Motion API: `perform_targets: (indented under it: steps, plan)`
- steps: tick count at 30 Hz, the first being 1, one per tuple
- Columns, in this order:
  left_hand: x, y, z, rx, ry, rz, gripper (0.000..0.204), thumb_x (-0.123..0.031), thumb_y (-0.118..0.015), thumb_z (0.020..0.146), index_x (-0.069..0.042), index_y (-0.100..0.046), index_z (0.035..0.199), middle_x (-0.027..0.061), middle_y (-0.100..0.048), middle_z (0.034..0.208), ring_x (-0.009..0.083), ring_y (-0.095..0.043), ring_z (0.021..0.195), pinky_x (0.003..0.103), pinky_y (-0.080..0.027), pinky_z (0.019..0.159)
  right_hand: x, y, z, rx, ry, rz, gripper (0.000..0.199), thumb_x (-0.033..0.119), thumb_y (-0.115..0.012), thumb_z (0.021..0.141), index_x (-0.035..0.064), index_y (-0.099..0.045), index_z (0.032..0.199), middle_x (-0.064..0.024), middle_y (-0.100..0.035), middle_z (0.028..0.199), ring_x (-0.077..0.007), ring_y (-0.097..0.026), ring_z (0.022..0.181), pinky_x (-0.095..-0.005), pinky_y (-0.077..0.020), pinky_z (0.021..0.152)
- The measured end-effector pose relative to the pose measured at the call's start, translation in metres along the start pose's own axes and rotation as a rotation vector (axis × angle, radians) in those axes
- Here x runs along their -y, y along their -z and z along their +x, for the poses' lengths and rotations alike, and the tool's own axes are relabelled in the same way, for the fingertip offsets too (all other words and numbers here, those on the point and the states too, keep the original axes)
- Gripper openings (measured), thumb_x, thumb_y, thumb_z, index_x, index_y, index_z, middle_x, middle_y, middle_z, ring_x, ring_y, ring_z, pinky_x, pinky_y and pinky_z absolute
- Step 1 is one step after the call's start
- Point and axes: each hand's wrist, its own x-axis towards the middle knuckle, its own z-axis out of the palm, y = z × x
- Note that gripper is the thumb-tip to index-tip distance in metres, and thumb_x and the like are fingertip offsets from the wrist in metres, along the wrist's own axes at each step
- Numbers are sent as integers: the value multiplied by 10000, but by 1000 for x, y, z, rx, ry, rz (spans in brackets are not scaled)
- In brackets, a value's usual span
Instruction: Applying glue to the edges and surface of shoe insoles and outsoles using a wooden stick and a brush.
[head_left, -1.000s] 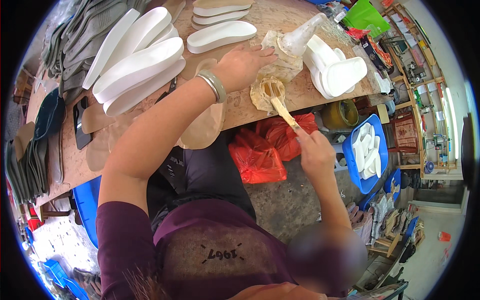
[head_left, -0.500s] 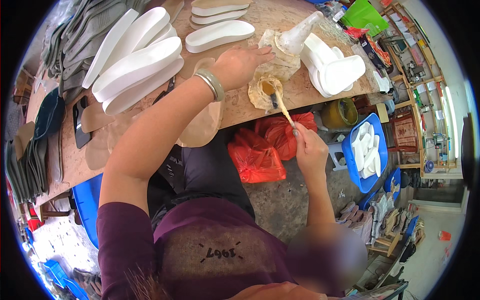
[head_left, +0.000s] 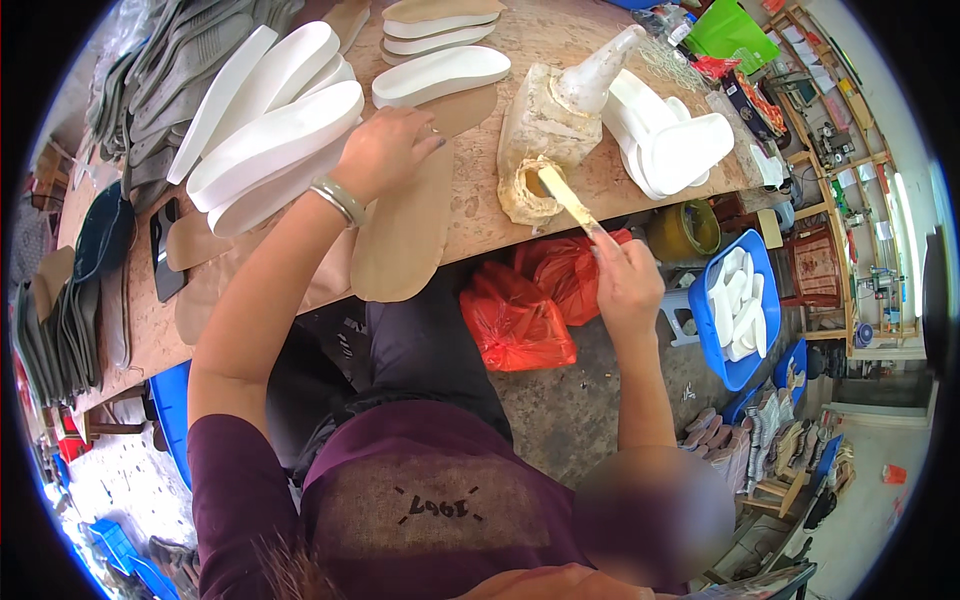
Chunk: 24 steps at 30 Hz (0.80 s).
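Tan insole (head_left: 405, 235) overhangs the workbench's (head_left: 480, 215) near edge under the spread left hand (head_left: 385, 150); right hand (head_left: 625, 280) pinches a glue stick (head_left: 565, 197)

We note a worn wooden workbench (head_left: 500, 215) carrying white foam soles (head_left: 280, 125), tan insoles (head_left: 405, 235), grey rubber outsoles (head_left: 170, 70) and a glue-crusted pot (head_left: 530, 190).

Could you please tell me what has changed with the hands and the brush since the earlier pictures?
The right hand has drawn back slightly toward the table edge, keeping hold of the brush, whose tip remains in the glue pot. The left hand has slid along the tan insole, away from the pot toward the white soles. Everything else looks unchanged.
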Motion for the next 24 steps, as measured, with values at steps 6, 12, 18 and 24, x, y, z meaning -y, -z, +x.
perform_targets:
  steps: [6,12,18,24]
  plan:
    - [9,-8,-7,65,-39,-47,302,-216,-603,868,-109,-625,1150,82,-639,1139,289,-594,1030,393,-477,889,9,1,-26,104,10,-29,305,7,-688,778,71,-669,1076,-76,-462,685,-247,-514,621,-364,-422,543]
    - [8,-17,1,-153,-72,-98,315,-188,-603,865,-83,-604,1162,93,-626,1117,303,-587,1040,390,-472,902,19,22,-22,-11,-183,171,260,-43,-638,814,32,-686,1058,-77,-494,699,-179,-492,584,-282,-390,521]
    - [9,-24,23,75,-84,-46,296,-173,-599,873,-57,-623,1145,111,-627,1105,286,-576,1073,389,-466,927,-1,-2,-7,-53,-287,248,271,-19,-673,809,54,-688,1071,-72,-529,704,-170,-503,576,-289,-415,527]
    - [26,-20,32,172,14,-148,246,-140,-578,878,-44,-638,1096,120,-636,1037,304,-589,1007,390,-468,918,-16,-18,-14,-25,-42,88,284,-3,-696,779,66,-682,1054,-55,-504,687,-198,-519,597,-322,-417,517]
